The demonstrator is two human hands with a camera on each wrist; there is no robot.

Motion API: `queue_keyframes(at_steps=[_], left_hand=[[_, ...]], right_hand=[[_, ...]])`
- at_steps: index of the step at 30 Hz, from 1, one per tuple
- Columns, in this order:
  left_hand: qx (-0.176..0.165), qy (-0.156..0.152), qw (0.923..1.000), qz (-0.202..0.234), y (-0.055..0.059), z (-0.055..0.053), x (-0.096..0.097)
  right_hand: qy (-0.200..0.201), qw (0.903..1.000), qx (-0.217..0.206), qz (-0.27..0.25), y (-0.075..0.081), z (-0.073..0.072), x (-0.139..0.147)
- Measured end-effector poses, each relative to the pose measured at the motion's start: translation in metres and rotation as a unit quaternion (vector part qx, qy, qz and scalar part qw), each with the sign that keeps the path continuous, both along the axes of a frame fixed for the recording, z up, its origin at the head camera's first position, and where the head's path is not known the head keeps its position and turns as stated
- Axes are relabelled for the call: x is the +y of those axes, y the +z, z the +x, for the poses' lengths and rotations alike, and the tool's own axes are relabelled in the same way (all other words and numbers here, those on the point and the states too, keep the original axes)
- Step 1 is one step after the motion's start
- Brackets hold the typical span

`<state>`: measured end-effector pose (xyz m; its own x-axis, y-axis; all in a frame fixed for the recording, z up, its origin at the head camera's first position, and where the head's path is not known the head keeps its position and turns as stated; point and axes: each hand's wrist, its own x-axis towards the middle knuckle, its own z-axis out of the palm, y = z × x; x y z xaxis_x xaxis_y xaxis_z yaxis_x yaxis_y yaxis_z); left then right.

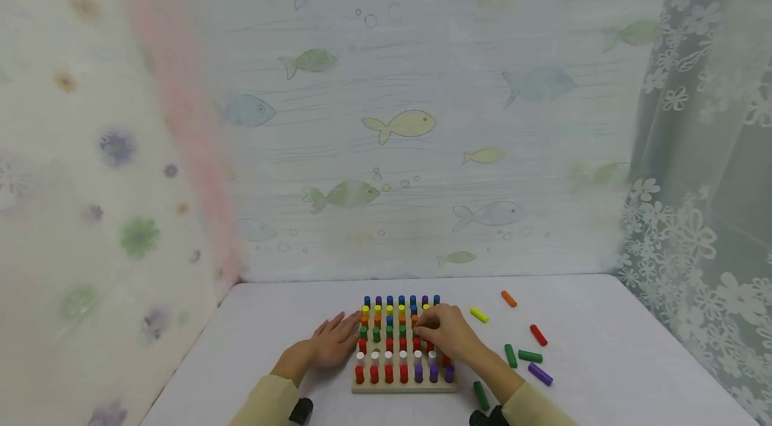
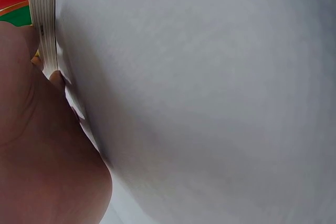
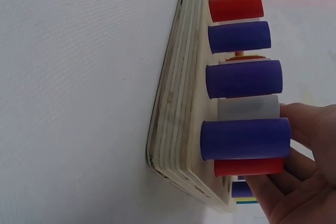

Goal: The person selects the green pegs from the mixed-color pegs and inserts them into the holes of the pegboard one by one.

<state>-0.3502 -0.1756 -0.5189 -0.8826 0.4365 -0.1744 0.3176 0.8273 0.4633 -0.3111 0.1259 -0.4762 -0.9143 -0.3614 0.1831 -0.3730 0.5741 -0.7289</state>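
A wooden pegboard (image 1: 404, 388) stands on the white table, filled with rows of coloured pegs: red, purple, white, green, orange, yellow and blue. My left hand (image 1: 336, 340) lies flat on the table, its fingertips against the board's left edge. In the left wrist view, that hand (image 2: 42, 129) is beside the layered edge of the board (image 2: 43, 19). Over the board's right half, my right hand (image 1: 449, 332) pinches a peg at the green row with thumb and forefinger; the fingers hide its colour. A purple peg (image 3: 245, 139) stands in front of the right hand (image 3: 299, 182) in the right wrist view.
To the right of the board lie loose pegs: an orange peg (image 1: 509, 299), a yellow peg (image 1: 479, 315), a red peg (image 1: 539, 335), a purple peg (image 1: 540, 374) and several green pegs (image 1: 480, 396). A fish-patterned curtain (image 1: 416, 232) hangs behind the table.
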Motion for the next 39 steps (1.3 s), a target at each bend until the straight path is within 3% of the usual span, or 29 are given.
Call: queue_keyframes(at_steps=[3,9,19,25,33,39], left_hand=[[-0.001,0.001,1.0000,-0.005,0.001,0.000,-0.001],[0.002,0.006,0.9999,-0.015,0.012,0.004,-0.001],[-0.007,0.010,0.9999,-0.007,0.013,0.008,-0.003],[-0.016,0.007,0.9998,-0.006,0.024,0.014,0.002],[-0.014,0.005,0.9999,0.008,0.001,0.001,0.001],[-0.015,0.006,0.9999,0.005,0.004,0.003,0.002]], right_hand=[[0.016,0.9998,-0.007,0.005,0.003,0.000,0.001],[0.044,0.9987,0.003,0.023,0.012,0.001,0.006],[0.043,0.9987,0.017,0.021,0.029,0.013,0.027],[0.046,0.9982,0.028,0.024,0.040,0.018,0.042],[0.019,0.9987,0.030,0.037,0.046,0.023,0.068],[0.019,0.9984,0.038,0.036,0.052,0.027,0.087]])
